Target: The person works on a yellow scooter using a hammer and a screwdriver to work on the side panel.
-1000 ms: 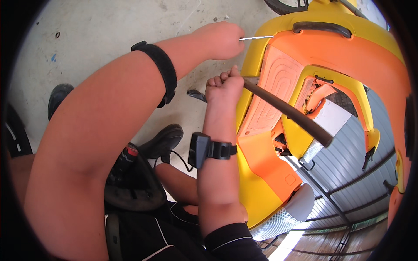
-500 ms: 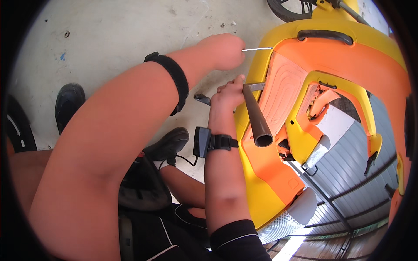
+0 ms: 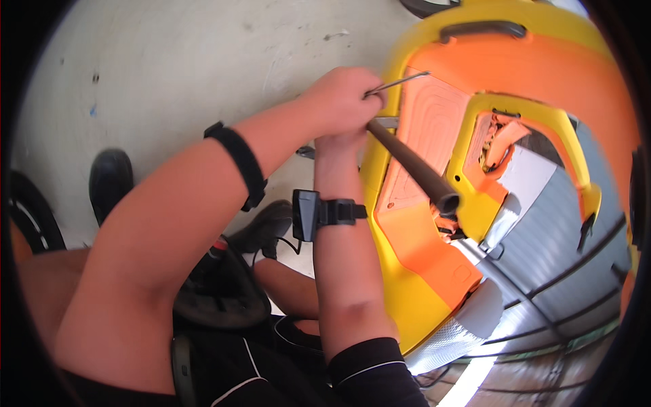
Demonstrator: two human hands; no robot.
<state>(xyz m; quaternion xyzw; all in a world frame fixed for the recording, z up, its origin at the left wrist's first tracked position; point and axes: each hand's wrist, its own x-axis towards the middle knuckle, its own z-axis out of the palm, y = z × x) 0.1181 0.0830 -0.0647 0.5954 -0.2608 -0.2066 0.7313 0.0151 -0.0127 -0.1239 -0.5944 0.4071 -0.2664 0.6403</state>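
Note:
My left hand (image 3: 349,95) is closed around a thin metal rod (image 3: 405,79). The rod's tip points right over the orange panel (image 3: 434,115) of a yellow and orange vehicle body. Just below and partly behind it is my right hand (image 3: 341,141), its fingers mostly hidden by the left. The right hand grips the far end of a brown hollow metal tube (image 3: 413,163). A grey metal piece (image 3: 388,122) juts from that end toward the body, and a dark tip (image 3: 305,152) shows on the other side of the wrist.
A black grab handle (image 3: 483,30) curves along the body's far edge. The opening at the right shows a grey corrugated surface (image 3: 542,244). Part of a dark wheel (image 3: 428,5) is at the top. Black shoes (image 3: 112,180) rest on the concrete floor (image 3: 169,68).
My left hand has come nearer and now overlaps the right. The rod has tilted, its tip rising off the panel's edge. The tube's near end has swung right. The whole view has shifted slightly.

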